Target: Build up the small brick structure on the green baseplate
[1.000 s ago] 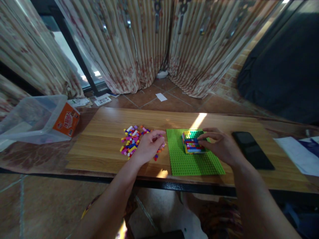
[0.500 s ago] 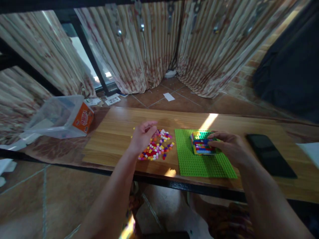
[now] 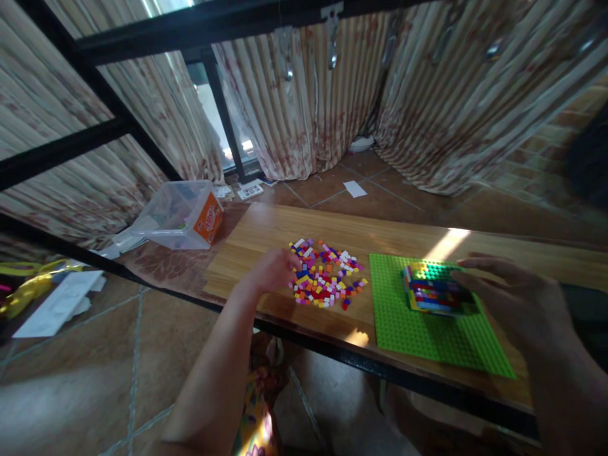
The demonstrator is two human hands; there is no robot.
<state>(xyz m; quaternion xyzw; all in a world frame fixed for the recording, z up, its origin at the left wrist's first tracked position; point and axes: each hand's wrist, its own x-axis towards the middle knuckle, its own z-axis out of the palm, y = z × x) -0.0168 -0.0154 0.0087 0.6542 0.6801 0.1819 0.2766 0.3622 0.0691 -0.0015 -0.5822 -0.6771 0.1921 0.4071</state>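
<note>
My left hand (image 3: pixel 274 271) is low at the left edge of a loose pile of small coloured bricks (image 3: pixel 327 292). Its fingers are drawn together and point down into the pile; whatever lies between them is hidden. On the green baseplate (image 3: pixel 394 335) stands a low block of stacked multicoloured bricks (image 3: pixel 430 292). My right hand (image 3: pixel 515 297), slightly blurred, reaches in from the right, with thumb and forefinger at the block's right end. The hand's shadow falls over that end, and part of the block behind the fingers is hidden.
The wooden table (image 3: pixel 266 228) has a dark front edge. A clear plastic bin (image 3: pixel 166 215) with an orange label stands at the far left. A dark flat object (image 3: pixel 586 310) lies partly behind my right wrist. Curtains (image 3: pixel 294 114) hang beyond the table.
The view has swung left, so the table things appear farther right. My left hand has moved from above the pile to its left edge and lower. My right hand stays by the brick block.
</note>
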